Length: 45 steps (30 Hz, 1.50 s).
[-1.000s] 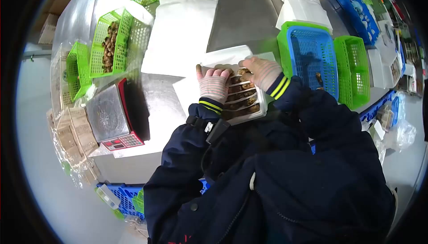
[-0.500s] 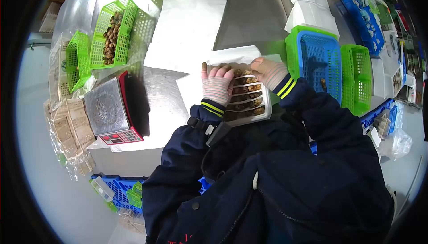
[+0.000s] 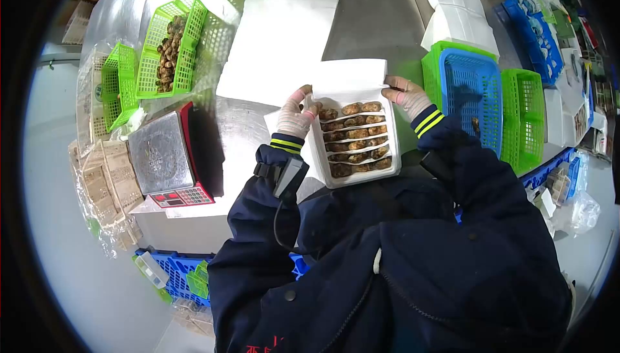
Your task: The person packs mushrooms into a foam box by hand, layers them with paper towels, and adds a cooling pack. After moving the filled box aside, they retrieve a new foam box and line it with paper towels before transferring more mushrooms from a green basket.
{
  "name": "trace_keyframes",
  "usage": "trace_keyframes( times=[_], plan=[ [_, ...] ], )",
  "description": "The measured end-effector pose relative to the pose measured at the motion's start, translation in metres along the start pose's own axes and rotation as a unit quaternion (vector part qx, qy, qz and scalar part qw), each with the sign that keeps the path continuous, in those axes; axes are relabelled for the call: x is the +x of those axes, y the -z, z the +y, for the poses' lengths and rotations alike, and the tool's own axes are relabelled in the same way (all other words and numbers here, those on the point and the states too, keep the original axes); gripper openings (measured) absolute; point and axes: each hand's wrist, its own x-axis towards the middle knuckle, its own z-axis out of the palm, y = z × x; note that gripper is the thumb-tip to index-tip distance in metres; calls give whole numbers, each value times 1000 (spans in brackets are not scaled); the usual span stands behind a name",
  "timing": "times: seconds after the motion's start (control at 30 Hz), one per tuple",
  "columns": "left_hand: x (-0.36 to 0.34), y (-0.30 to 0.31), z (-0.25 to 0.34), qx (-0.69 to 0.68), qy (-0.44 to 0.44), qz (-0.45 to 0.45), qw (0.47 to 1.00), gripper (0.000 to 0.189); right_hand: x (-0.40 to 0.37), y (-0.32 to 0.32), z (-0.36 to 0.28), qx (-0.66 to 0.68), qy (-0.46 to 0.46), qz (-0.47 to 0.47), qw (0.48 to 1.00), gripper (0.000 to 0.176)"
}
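Observation:
A white box (image 3: 331, 181) sits on the table in front of me, filled with brown, knobbly pieces (image 3: 357, 133) in several rows. White paper strips (image 3: 355, 150) separate the rows. At the far end a white paper sheet (image 3: 352, 72) stands up and leans away. My left hand (image 3: 296, 117) is at the far left corner, its fingers bent round the sheet's edge. On the opposite corner, my right hand (image 3: 408, 97) pinches the sheet's right edge. Both hands wear pale striped gloves with bare-looking fingertips.
A scale (image 3: 161, 156) stands left, near a green basket (image 3: 184, 46) of brown pieces and another green basket (image 3: 115, 88). White sheets (image 3: 278, 37) lie ahead. At right are a blue basket (image 3: 475, 62) in a green one and a further green basket (image 3: 522, 117).
Both hands have moved apart from over the rows to the box's far corners. The far sheet now stands higher, and the rows are uncovered to view.

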Motion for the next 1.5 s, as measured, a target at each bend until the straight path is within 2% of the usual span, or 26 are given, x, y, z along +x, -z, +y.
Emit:
trace_keyframes(
  times=[0.07,0.17,0.2,0.27,0.3,0.33,0.37,0.4,0.47,0.53,0.63,0.67,0.7,0.73,0.77,0.83,0.9,0.93,1.03,1.17,1.23,1.27,1.3,1.37,1.43,1.5],
  plan=[
    [2,-1,-10,48,-3,-3,999,53,-2,2,5,33,-4,18,999,46],
    [0,-9,4,-290,56,45,954,53,-12,-3,0,-6,7,17,1000,49],
    [0,-8,5,-290,54,44,954,53,-14,-5,-2,-6,-8,5,1000,50],
    [-1,-6,8,-499,156,39,851,53,-18,-9,-3,-42,-1,16,999,51],
    [-2,-4,-4,-498,156,38,852,53,-21,-12,-5,-76,5,28,997,51],
    [-3,-2,-20,-250,30,18,968,51,-22,-13,-6,-137,14,33,990,47],
    [-4,-1,-37,21,-99,-6,995,50,-22,-14,-6,-136,15,35,990,47],
    [-12,-5,-27,-89,-60,5,994,47,-23,-18,-9,-202,38,49,978,45],
    [-13,-10,-22,-79,-73,21,994,51,-28,-28,-13,-323,102,77,938,40],
    [-9,-14,-19,-70,-88,36,993,55,-22,-29,-18,-375,26,83,923,44],
    [7,-22,-10,-333,101,69,935,58,-16,-35,-31,-444,-14,101,890,48],
    [3,-23,-10,-47,27,87,995,40,-17,-38,-35,-507,-19,99,856,50],
    [-4,-25,3,-47,27,86,995,40,-19,-40,-39,-507,-20,100,856,50],
    [-11,-26,27,224,-20,88,970,34,-21,-43,-44,-528,-22,107,842,49],
    [-15,-26,41,478,-66,84,872,31,-24,-47,-52,-549,-25,114,828,49],
    [-10,-27,32,432,-82,110,891,31,-38,-58,-79,-580,-107,119,799,37],
    [-12,-27,35,447,-77,102,885,29,-53,-51,-64,-540,168,196,801,36],
    [-12,-26,37,446,-77,101,886,29,-59,-52,-60,-561,235,130,783,39],
    [-14,-26,42,441,-75,89,890,29,-55,-71,-60,-596,155,14,788,37],
    [-26,-33,39,466,-120,158,862,33,-33,-74,-47,-660,99,-2,744,35],
    [-31,-35,33,545,-357,239,720,38,-31,-71,-49,-666,97,-16,740,35],
    [-34,-35,30,564,-376,180,713,33,-30,-69,-50,-671,95,-33,735,35],
    [-36,-36,29,564,-376,180,713,33,-29,-69,-51,-670,95,-33,735,35],
    [-38,-40,28,677,-218,40,702,25,-27,-69,-53,-669,89,-50,736,36],
    [-37,-40,34,664,-253,68,700,19,-23,-69,-50,-680,75,-52,728,36],
    [-38,-45,41,692,-191,35,695,14,-22,-69,-48,-694,75,-57,714,34]
  ],
)
